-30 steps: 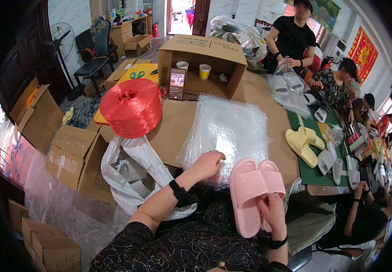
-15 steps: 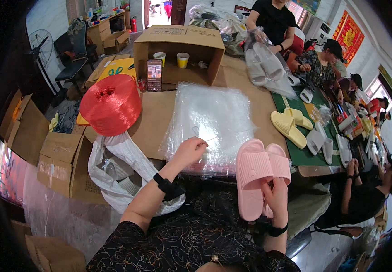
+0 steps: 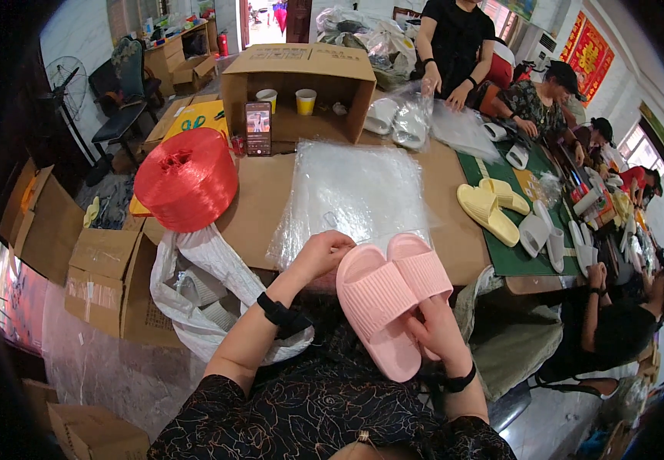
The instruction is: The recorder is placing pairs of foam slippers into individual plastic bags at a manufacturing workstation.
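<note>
Hands, two: we recorded the right hand [image 3: 439, 333] closed around pink slippers [image 3: 378, 295], and the left hand [image 3: 322, 254] with fingers drawn together at the near edge of a stack of clear bags [image 3: 355, 184]; whether they pinched film, we could not tell.

Pink slippers: one pair, just right of the left hand; lifted, bare, not yet inside any bag.

Stack: flat, beyond both hands, its near right edge hidden from us by the slippers.

Surroundings, as we listed them: red twine roll [image 3: 186, 184], beyond and left of the left hand; white sack [image 3: 236, 268], beside the left forearm; yellow slippers [image 3: 489, 215], beyond and right of the right hand; cardboard box [image 3: 293, 65], past the stack.
</note>
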`<action>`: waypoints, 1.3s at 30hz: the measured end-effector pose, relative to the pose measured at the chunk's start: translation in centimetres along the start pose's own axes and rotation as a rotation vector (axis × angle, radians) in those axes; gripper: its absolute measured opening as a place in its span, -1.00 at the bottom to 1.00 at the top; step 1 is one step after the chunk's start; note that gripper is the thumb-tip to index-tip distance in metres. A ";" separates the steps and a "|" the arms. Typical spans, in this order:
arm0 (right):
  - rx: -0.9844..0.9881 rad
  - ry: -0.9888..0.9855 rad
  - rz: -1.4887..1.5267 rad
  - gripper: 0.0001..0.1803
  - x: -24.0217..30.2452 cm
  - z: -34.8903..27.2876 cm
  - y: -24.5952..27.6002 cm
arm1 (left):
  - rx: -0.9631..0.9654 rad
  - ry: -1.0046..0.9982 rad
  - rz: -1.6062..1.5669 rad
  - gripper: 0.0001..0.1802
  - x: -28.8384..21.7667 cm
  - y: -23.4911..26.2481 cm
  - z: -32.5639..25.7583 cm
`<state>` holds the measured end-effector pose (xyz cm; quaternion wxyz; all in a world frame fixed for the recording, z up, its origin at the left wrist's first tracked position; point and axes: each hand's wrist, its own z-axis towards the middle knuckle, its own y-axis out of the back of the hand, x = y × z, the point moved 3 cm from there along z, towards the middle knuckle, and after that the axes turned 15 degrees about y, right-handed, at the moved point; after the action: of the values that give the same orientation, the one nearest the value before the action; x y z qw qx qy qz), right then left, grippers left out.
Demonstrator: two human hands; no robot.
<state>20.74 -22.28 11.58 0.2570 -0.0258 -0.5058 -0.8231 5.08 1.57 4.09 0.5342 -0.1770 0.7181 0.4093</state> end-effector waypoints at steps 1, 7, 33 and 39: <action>0.028 -0.024 -0.071 -0.59 0.2 0.4 0.1 | 0.018 -0.003 0.043 -0.74 -0.8 0.3 -0.2; 0.087 -0.292 -0.002 -0.74 -1.4 -1.3 -1.3 | 0.006 -0.194 0.150 -0.72 -3.3 0.7 -1.0; -0.131 -0.363 -0.169 -0.58 -12.9 18.1 -11.8 | -0.088 -0.633 0.306 -0.68 -10.1 -0.8 -9.4; -0.148 -0.440 -0.112 -0.52 -13.1 19.8 -14.6 | -0.165 -0.563 0.390 -0.64 -8.2 1.8 -9.0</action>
<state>21.25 4.87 5.25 0.0917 -0.1951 -0.4887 -0.8454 1.23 -5.83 13.19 0.6071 0.0407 0.5275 0.5929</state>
